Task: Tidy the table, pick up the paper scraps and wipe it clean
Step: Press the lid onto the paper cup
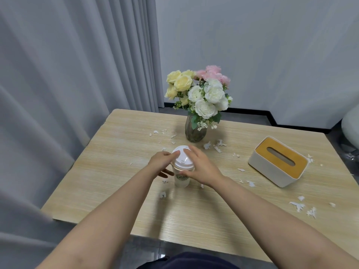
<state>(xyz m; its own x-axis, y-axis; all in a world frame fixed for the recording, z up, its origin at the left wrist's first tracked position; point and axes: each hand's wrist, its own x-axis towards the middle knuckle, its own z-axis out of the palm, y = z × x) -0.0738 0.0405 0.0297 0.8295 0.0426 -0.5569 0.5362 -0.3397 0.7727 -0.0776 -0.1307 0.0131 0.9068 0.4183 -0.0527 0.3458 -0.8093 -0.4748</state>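
Near edge: both forearms reach in over the table (108, 193), meeting mid-table at a lidded paper cup (182, 171).

Left hand (162, 162) sits at the cup's left side, fingertips on the lid (182, 158) rim, lower fingers spread along the cup wall. Right hand (200, 166) wraps the right side, fingers over the lid top, thumb under the rim. Both are curled onto the cup and lid, neither spread wide.

My read: step in hand is popping the lid, probably to use the cup as a scrap bin. To do it well: steady the body low with one hand, peel the rim from one edge with the other, don't squeeze the wall, since contents can't be seen.

Cup stands upright, long axis vertical, sip hole toward the near side.

Paper scraps (298, 205): a cluster near right by the table edge, a few just beside the cup base, more between cup and vase (195, 131), some far left of the vase.

Right side: tissue box (277, 162), long axis running far-left to near-right, slot up. Likely source for wiping.

Far: flowers (202, 90) in the vase, tip risk when wiping around it.
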